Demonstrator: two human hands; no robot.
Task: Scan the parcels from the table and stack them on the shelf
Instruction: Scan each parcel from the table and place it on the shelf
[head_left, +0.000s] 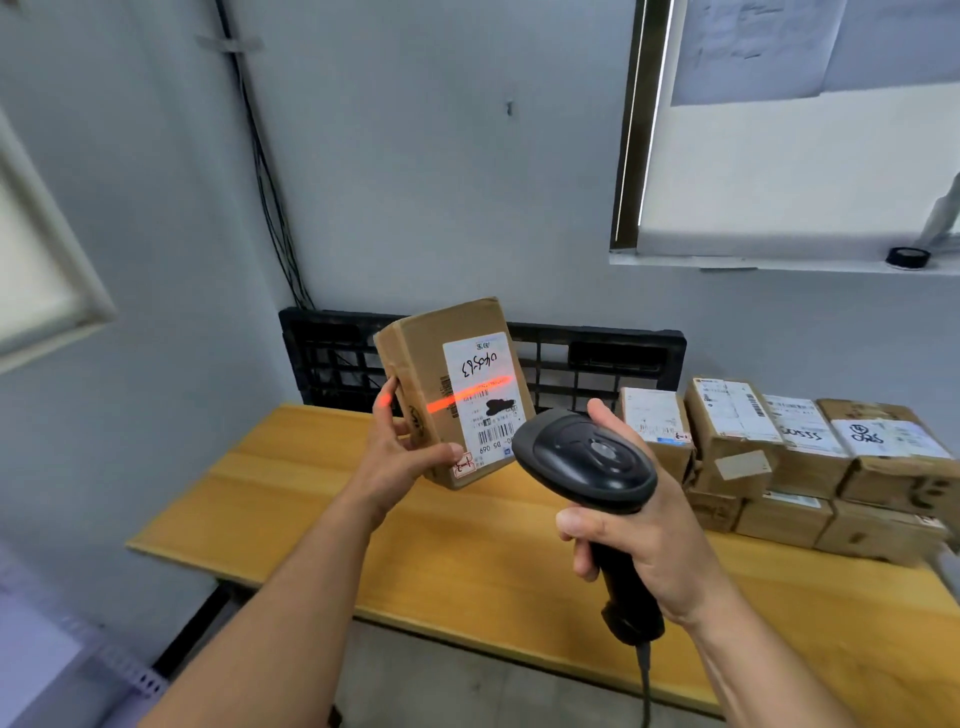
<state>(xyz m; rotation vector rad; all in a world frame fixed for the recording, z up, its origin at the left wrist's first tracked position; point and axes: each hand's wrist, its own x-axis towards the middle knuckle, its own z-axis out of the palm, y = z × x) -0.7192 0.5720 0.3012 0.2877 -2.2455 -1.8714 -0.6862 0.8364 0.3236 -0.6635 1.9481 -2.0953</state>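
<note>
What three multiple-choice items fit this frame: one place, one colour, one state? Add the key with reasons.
1. Where are the other parcels?
A) right end of the table
B) on the floor
C) on the window sill

2. What colour is the scan line on the box in the left hand?
A) green
B) red-orange
C) blue

3. What is the right hand doing?
A) hanging idle
B) gripping the scanner
C) pressing the table

Key:
1 A, they are stacked on the tabletop at the right.
2 B, a red-orange streak crosses the label.
3 B, it wraps the scanner's handle.
</note>
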